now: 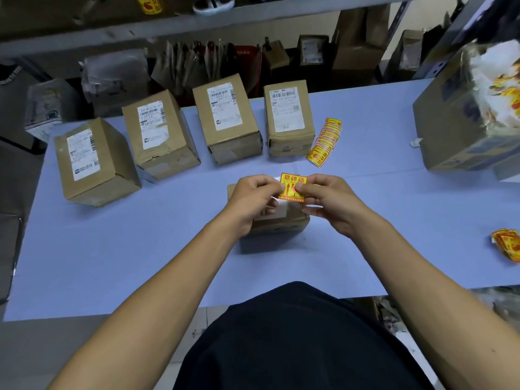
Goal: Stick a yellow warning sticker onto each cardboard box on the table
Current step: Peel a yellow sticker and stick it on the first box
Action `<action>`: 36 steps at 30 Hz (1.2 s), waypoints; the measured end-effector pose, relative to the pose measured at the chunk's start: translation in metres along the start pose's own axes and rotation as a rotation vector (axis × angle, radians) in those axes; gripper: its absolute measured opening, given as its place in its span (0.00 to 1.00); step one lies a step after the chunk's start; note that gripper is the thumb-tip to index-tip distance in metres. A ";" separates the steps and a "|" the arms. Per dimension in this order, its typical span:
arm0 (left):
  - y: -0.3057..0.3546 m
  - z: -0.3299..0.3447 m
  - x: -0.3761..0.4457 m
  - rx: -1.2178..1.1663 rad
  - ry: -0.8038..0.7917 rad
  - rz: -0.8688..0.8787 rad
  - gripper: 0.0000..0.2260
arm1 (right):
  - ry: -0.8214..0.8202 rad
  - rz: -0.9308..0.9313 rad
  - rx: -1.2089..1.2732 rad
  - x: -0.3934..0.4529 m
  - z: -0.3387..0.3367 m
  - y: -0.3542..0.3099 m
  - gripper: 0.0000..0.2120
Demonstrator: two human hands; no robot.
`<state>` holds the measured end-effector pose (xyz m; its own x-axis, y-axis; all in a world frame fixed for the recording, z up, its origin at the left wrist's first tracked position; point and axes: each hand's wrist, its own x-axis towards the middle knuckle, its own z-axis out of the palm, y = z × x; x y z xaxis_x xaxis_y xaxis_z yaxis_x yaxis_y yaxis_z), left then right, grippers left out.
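At the centre of the frame both hands pinch a glossy, square yellow warning sticker with red print (292, 187): the left hand (254, 202) grips its left edge between thumb and fingertips, the right hand (327, 204) its right edge. The sticker faces the camera, its red characters upright along the top edge and its arrows pointing toward the top of the frame. It hangs just above a small brown cardboard box (277, 220) standing on the smooth, pale blue bench (140, 235). Across the upper left, four matt brown cardboard boxes with white paper labels (225, 116) stand in a row, long axes running away from the person. A fanned strip of yellow stickers (323, 143) lies just right of that row.
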<state>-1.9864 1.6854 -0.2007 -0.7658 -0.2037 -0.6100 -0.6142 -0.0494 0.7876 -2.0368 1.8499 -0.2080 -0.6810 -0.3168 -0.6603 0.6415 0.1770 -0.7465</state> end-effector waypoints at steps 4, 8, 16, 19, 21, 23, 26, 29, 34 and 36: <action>-0.011 0.005 0.000 0.266 0.074 0.111 0.07 | 0.144 -0.081 -0.167 -0.003 0.003 0.012 0.06; -0.022 0.009 -0.001 0.438 0.063 0.144 0.07 | 0.227 -0.106 -0.201 -0.009 0.003 0.025 0.08; -0.037 0.010 0.004 0.564 0.099 0.205 0.07 | 0.224 -0.106 -0.199 -0.008 0.001 0.039 0.09; -0.038 0.013 0.007 0.698 0.107 0.225 0.06 | 0.281 -0.153 -0.353 -0.002 0.002 0.044 0.06; -0.038 0.015 0.009 0.750 0.117 0.214 0.06 | 0.315 -0.169 -0.422 0.001 0.002 0.046 0.06; -0.039 0.017 0.012 0.793 0.123 0.205 0.06 | 0.333 -0.162 -0.427 0.003 0.003 0.047 0.08; -0.039 0.019 0.015 0.829 0.128 0.205 0.07 | 0.344 -0.145 -0.430 0.006 0.003 0.046 0.10; -0.040 0.019 0.017 0.846 0.137 0.212 0.07 | 0.361 -0.153 -0.468 0.006 0.004 0.045 0.12; -0.039 0.022 0.019 0.889 0.152 0.192 0.06 | 0.400 -0.182 -0.531 0.004 0.006 0.046 0.12; -0.038 0.023 0.021 0.919 0.160 0.175 0.08 | 0.409 -0.195 -0.540 0.004 0.007 0.048 0.09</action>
<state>-1.9833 1.7050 -0.2457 -0.8679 -0.2699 -0.4171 -0.4547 0.7696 0.4482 -2.0064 1.8510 -0.2462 -0.9119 -0.0332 -0.4091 0.3008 0.6240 -0.7212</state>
